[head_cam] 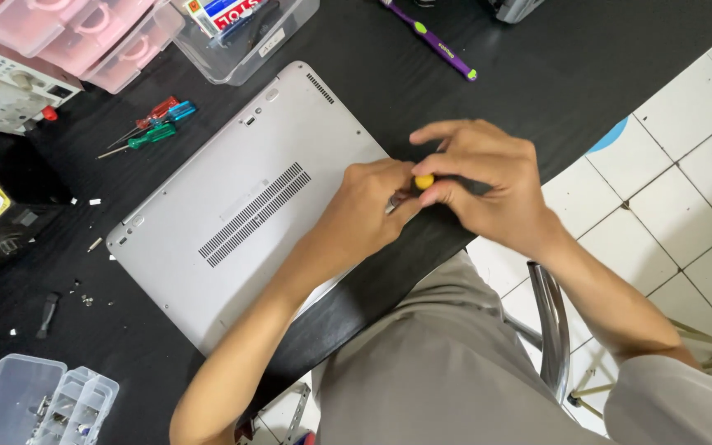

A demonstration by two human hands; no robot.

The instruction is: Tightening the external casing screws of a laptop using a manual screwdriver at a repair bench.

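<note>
- 1 silver laptop (232,206), underside up, 1 long vent grille, on black table (537,66).
- 1 yellow-capped screwdriver (423,181), at laptop's near edge: my right hand (488,177) pinches its cap, my left hand (368,206) closed round its shaft.
- 3 spare screwdrivers (154,124) beyond.

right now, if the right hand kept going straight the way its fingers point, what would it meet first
The right hand points left across the laptop. First in that line is the left hand, already touching it around the yellow-handled screwdriver. Beyond that, probably just the laptop's bare underside.
</note>
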